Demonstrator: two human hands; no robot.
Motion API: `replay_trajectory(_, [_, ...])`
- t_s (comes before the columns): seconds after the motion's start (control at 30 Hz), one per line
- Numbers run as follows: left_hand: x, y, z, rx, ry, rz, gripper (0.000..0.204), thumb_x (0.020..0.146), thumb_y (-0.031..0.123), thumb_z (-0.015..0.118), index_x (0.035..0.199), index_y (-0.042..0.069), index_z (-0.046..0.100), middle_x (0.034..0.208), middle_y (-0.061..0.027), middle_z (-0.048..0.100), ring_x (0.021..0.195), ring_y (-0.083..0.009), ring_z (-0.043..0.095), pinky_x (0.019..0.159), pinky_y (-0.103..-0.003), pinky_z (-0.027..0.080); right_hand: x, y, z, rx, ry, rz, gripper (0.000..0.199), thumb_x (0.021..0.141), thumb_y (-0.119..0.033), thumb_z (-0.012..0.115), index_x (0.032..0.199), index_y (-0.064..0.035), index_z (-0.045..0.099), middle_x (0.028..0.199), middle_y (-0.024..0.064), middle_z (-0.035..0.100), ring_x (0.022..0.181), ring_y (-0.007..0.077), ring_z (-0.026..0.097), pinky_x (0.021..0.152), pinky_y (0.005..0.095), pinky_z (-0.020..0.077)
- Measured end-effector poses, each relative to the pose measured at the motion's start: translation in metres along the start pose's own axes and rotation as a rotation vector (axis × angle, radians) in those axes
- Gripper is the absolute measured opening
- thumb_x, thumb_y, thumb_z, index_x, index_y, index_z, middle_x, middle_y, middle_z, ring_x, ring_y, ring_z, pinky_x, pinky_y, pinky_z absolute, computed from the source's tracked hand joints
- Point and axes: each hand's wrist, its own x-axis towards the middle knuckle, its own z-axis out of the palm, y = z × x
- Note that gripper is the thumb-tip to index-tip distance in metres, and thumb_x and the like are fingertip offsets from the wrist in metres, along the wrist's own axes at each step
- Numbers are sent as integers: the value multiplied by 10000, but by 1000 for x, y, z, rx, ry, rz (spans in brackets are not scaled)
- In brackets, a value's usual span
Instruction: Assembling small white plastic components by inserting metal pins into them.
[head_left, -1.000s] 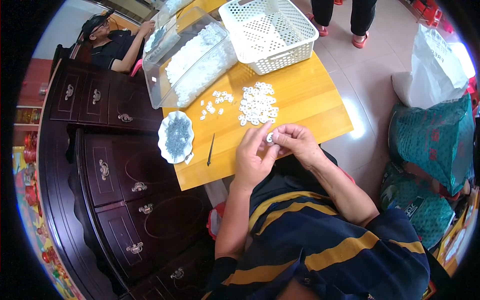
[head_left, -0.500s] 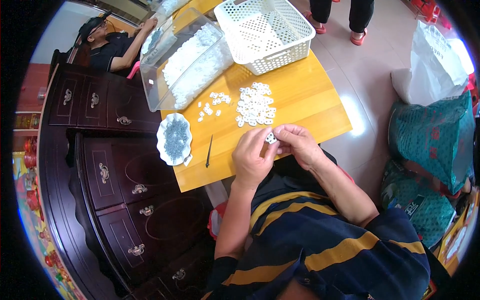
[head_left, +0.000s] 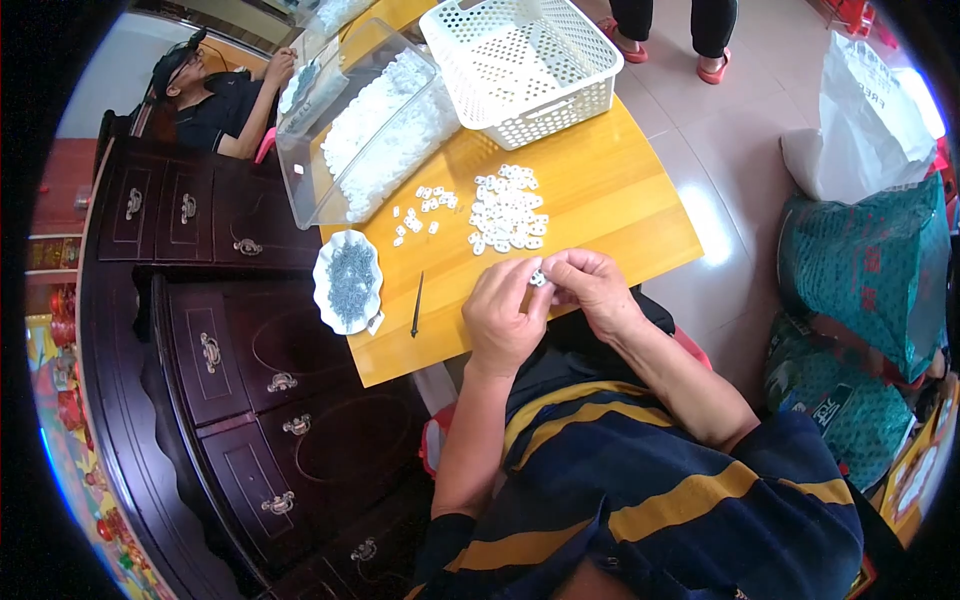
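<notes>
Between the fingertips of my left hand (head_left: 505,312) and my right hand (head_left: 597,290) is a small white plastic piece with dark round holes (head_left: 538,278). Both hands pinch it just over the table's near edge. Beyond them lies a heap of similar small white plastic pieces (head_left: 508,212), with a looser scatter of small white pieces (head_left: 415,218) to its left. A scalloped white dish (head_left: 322,285) holds many tiny grey metal parts (head_left: 352,272), too small to name. A thin black pointed tool (head_left: 418,304) lies on the table near my left hand.
On the wooden table (head_left: 620,210) stand a clear bin of white parts (head_left: 300,205) and a white perforated basket (head_left: 560,115). Dark drawers (head_left: 300,350) border the left. Bags (head_left: 860,280) stand right. One person (head_left: 220,110) sits far left; another person's legs (head_left: 712,30) show beyond.
The white piece has turned slightly between my fingertips, and less of it shows. My hands stay in nearly the same place. The view has shifted a little.
</notes>
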Motion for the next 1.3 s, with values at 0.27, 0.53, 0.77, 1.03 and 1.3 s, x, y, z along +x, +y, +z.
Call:
replay_trajectory(0.27, [4, -3, 6, 36, 10, 66, 270, 788, 34, 781, 1042, 22, 689, 931, -117, 689, 830, -313, 673, 716, -384, 545, -1, -1, 3, 38, 51, -15, 181, 993, -241, 673, 979, -65, 710, 848, -3, 691, 745, 75, 621, 718, 234, 513])
replay_trajectory(0.53, [6, -1, 9, 23, 10, 48, 262, 794, 20, 778, 1041, 20, 691, 944, -119, 691, 837, -306, 680, 729, -375, 550, 1, 1, 1, 69, 61, -22, 183, 1000, -237, 663, 980, -60, 708, 845, 5, 691, 733, 79, 619, 705, 231, 515])
replay_trajectory(0.77, [2, -5, 6, -128, 5, -52, 287, 803, -7, 783, 1075, 12, 693, 968, -132, 688, 851, -300, 686, 732, -360, 555, -1, -5, 2, 39, 28, -19, 169, 1011, -230, 640, 983, -76, 703, 831, -8, 682, 723, 75, 614, 704, 227, 522])
replay_trajectory(1.03, [1, -2, -7, -233, -118, -173, 288, 848, -42, 736, 1128, 2, 691, 982, -128, 689, 824, -259, 704, 699, -324, 557, 0, -2, 2, -91, -39, -42, 215, 1063, -273, 575, 1017, -75, 645, 840, -26, 631, 740, 52, 573, 701, 211, 495])
replay_trajectory(1.3, [4, -5, -16, -368, -203, -253, 256, 869, -30, 720, 1122, -8, 692, 925, -93, 684, 757, -165, 673, 677, -270, 534, -1, 4, 6, -336, 12, -243, 246, 1064, -225, 499, 949, -44, 619, 750, -15, 586, 690, 81, 553, 637, 252, 476])
